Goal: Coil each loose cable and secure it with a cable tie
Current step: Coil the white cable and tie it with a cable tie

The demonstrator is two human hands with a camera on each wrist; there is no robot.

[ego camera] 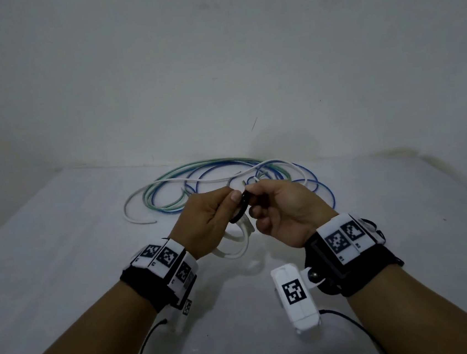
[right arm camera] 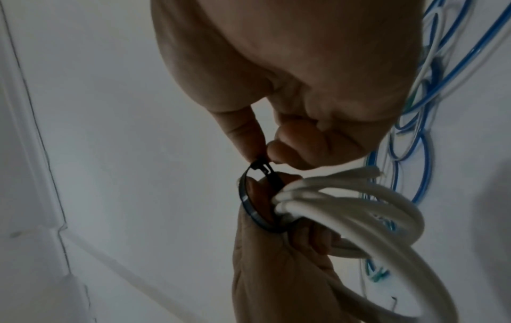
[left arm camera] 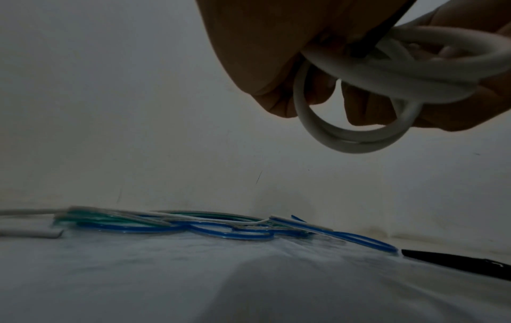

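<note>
My left hand (ego camera: 216, 213) holds a coiled white cable (ego camera: 237, 242) above the table; its loops (left arm camera: 359, 131) hang below the curled fingers. A black cable tie (ego camera: 241, 209) forms a loose ring (right arm camera: 249, 205) around the coil's strands and my left thumb. My right hand (ego camera: 270, 207) pinches the tie's head (right arm camera: 261, 167) between thumb and forefinger. Behind the hands, loose blue, green and white cables (ego camera: 212, 179) lie tangled on the table, also seen in the left wrist view as flat loops (left arm camera: 193, 225).
The white table (ego camera: 63, 266) meets a pale wall (ego camera: 214, 63) just behind the tangle. A black object (left arm camera: 456, 261) lies on the table at the right of the left wrist view. Thin black leads run from both wrist cameras toward me.
</note>
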